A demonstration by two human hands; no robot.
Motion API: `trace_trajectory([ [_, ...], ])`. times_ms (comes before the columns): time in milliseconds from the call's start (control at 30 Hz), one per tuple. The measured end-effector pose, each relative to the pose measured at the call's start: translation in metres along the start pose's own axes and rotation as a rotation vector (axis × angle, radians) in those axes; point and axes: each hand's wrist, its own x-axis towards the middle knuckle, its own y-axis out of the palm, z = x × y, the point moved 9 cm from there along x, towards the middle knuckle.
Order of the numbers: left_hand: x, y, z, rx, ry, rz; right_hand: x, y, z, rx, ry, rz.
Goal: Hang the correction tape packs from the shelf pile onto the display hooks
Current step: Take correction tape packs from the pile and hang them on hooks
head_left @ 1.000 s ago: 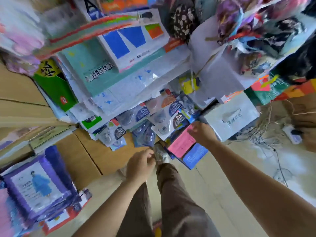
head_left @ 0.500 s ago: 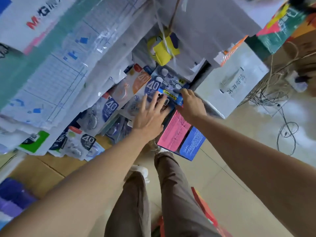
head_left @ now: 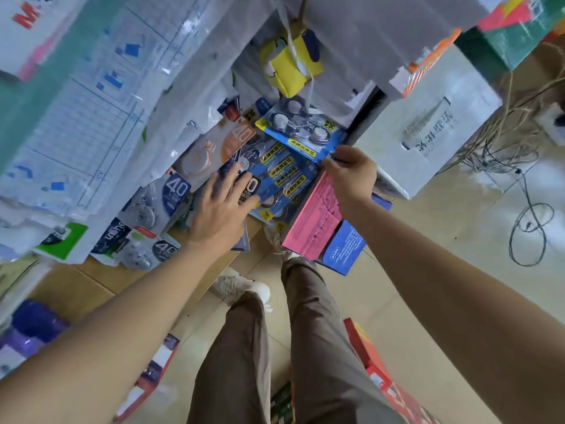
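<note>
White "40" on the correction tape pack (head_left: 176,188); red "M" on the white package (head_left: 23,16).

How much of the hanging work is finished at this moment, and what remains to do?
Done: nothing visibly; no hook or hung pack shows in this view. In hand: the right hand pinches the edge of one blue pack, while the left hand lies flat on the pile. Left: several similar packs lie underneath, all unhung.
</note>
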Motion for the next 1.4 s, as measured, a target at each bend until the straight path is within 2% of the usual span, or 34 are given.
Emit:
trace_trajectory([
  [67,-0.002,0.003,0.005,-0.031,0.002,0.004,-0.002,0.005,-0.001,0.123,0.054,-0.049],
  [167,-0.003,0.006,0.009,-0.095,-0.004,0.017,-0.012,0.022,-0.006,0.417,0.248,-0.046],
  [300,-0.002,-0.005,0.022,-0.484,-0.136,-0.077,-0.027,0.040,-0.005,0.566,0.402,0.074],
  [400,-0.004,-0.028,0.031,-0.755,-0.248,-0.224,-0.032,0.036,-0.007,0.576,0.390,0.176],
  [500,-0.009,-0.050,0.038,-0.863,-0.336,-0.328,-0.036,0.018,-0.001,0.570,0.292,0.269],
  [600,-0.010,-0.063,0.039,-0.946,-0.374,-0.348,-0.047,-0.005,0.010,0.469,0.179,0.380],
  [733,-0.008,-0.073,0.029,-0.996,-0.354,-0.241,-0.069,-0.023,0.013,0.226,0.031,0.546],
  [800,-0.006,-0.072,0.013,-0.972,-0.296,-0.080,-0.084,-0.020,0.009,0.137,-0.008,0.671],
  [867,-0.012,-0.046,0.002,-1.019,-0.305,0.187,-0.094,-0.014,0.007,0.065,-0.035,0.739],
  [933,-0.028,-0.021,-0.003,-1.146,-0.372,0.410,-0.096,-0.008,0.007,0.016,-0.046,0.735],
  [967,-0.033,-0.016,-0.004,-1.213,-0.374,0.430,-0.095,-0.003,0.006,-0.001,-0.045,0.735],
  [1067,-0.049,-0.013,0.009,-1.253,-0.413,0.269,-0.087,0.014,0.012,-0.058,-0.078,0.703],
  [1267,-0.082,-0.010,0.037,-1.324,-0.664,-0.090,-0.015,0.038,0.022,-0.237,-0.157,0.265],
  [1400,-0.105,0.001,0.036,-1.410,-0.750,-0.116,0.018,0.076,0.030,-0.609,-0.196,0.288],
])
